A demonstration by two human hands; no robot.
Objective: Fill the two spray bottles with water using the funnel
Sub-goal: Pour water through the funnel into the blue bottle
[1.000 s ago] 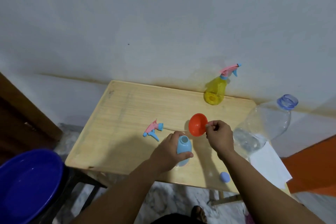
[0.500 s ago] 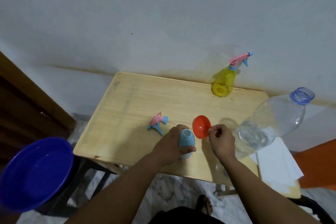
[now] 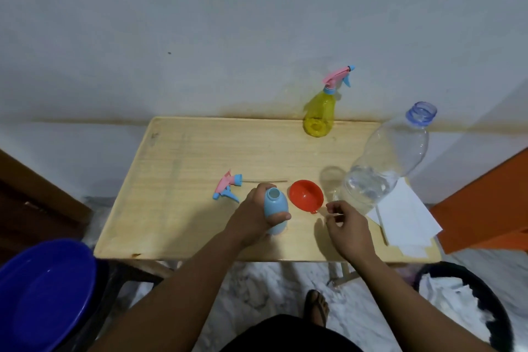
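A small light-blue spray bottle (image 3: 275, 212) stands uncapped near the front of the wooden table (image 3: 185, 151), and my left hand (image 3: 249, 218) is wrapped around it. Its pink-and-blue spray head (image 3: 228, 187) lies to the left with the tube pointing right. The red funnel (image 3: 305, 196) rests on the table just right of the blue bottle. My right hand (image 3: 349, 229) hovers beside the funnel's tab, fingers loosely curled and holding nothing. At the back by the wall stands a yellow spray bottle (image 3: 318, 114) with its head on.
A large clear water bottle (image 3: 384, 166), uncapped and partly filled, stands at the table's right. White paper sheets (image 3: 405, 221) lie at the right front corner. A blue basin (image 3: 43, 291) sits low left, a black bin (image 3: 468, 306) low right, an orange object (image 3: 485, 208) at right.
My right hand has let go of the funnel, which now lies on the table, and has drawn slightly back. My left hand still holds the blue bottle.
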